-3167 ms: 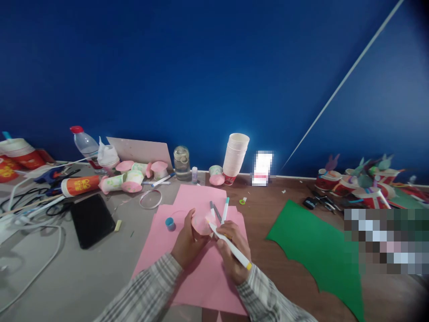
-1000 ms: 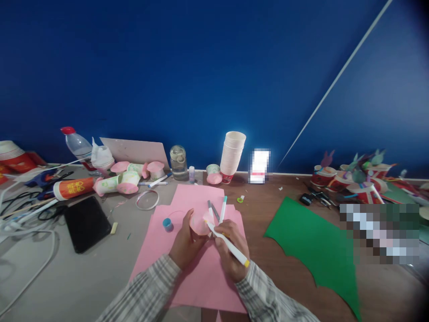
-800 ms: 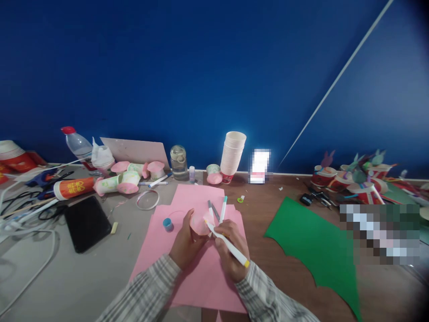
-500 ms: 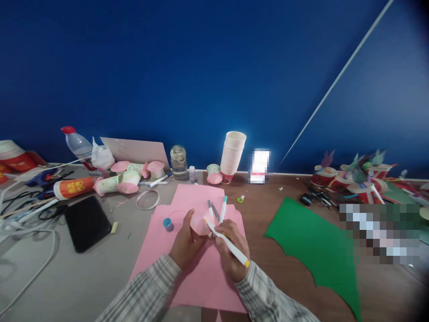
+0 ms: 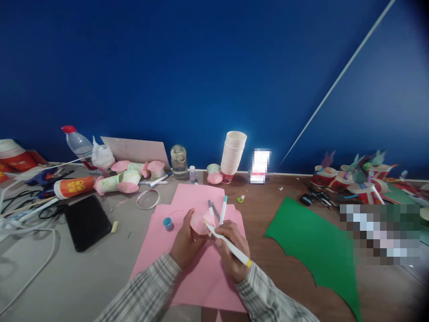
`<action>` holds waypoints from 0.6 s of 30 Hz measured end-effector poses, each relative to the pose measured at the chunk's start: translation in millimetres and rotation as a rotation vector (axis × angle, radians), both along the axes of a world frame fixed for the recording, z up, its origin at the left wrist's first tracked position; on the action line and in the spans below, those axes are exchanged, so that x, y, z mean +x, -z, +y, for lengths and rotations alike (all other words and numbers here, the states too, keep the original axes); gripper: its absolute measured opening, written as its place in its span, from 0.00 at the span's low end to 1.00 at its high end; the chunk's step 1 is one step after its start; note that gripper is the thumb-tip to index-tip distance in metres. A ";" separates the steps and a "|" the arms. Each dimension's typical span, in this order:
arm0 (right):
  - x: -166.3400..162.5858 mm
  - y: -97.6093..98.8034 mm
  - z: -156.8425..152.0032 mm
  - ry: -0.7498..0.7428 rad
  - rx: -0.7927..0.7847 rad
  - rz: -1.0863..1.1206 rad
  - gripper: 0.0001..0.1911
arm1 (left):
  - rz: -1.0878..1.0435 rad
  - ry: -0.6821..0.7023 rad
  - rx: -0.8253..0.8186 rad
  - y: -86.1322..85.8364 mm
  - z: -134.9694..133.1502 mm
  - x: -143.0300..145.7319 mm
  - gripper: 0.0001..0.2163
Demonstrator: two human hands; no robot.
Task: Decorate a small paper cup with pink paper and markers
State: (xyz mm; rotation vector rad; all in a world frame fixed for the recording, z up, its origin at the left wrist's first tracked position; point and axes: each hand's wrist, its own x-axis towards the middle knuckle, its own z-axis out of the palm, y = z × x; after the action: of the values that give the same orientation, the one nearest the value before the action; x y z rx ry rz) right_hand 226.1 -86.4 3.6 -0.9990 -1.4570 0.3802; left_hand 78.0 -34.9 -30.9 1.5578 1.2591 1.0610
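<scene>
My left hand (image 5: 186,241) is wrapped round a small pink-covered paper cup (image 5: 199,222), held on its side over the pink paper sheets (image 5: 201,277). My right hand (image 5: 233,252) grips a white marker with a yellow end (image 5: 231,246), its tip resting on the cup's pink face. Two more markers (image 5: 217,210) lie on the pink paper just beyond the cup. A small blue cap (image 5: 168,223) sits on the sheet to the left of my left hand.
A green cut paper sheet (image 5: 315,250) lies to the right. A stack of white cups (image 5: 233,154), a glass jar (image 5: 178,161), pink-topped cups (image 5: 129,176), a tape ring (image 5: 148,199), a black tablet (image 5: 87,221), cables and a bottle (image 5: 78,143) crowd the left and back. Decorated red cups (image 5: 355,183) stand far right.
Almost nothing differs; both hands stay on the cup and marker, with only slight shifts of the marker tip and of the camera view.
</scene>
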 end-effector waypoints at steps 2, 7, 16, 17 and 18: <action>0.0 1.1 0.1 0.016 0.002 0.002 0.07 | 0.008 -0.003 -0.001 -1.0 -0.3 0.3 0.38; 0.3 1.3 -0.6 0.017 -0.006 0.001 0.06 | 0.050 -0.013 -0.004 -3.1 -0.8 -0.1 0.39; -0.2 1.3 0.0 0.006 0.011 -0.003 0.07 | 0.023 -0.010 -0.003 -5.8 -0.8 0.6 0.38; -0.1 1.3 0.0 0.004 0.010 -0.007 0.07 | 0.022 -0.011 -0.001 -5.3 -0.7 0.5 0.38; 0.0 1.2 0.0 0.003 0.009 -0.008 0.07 | 0.024 -0.011 0.000 -4.6 -0.5 0.3 0.38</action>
State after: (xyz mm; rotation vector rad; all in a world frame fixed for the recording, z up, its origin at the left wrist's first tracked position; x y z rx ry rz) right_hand 226.1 -86.3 2.4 -0.9956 -1.4630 0.3678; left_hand 78.3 -35.4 -26.3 1.5694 1.2855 1.0515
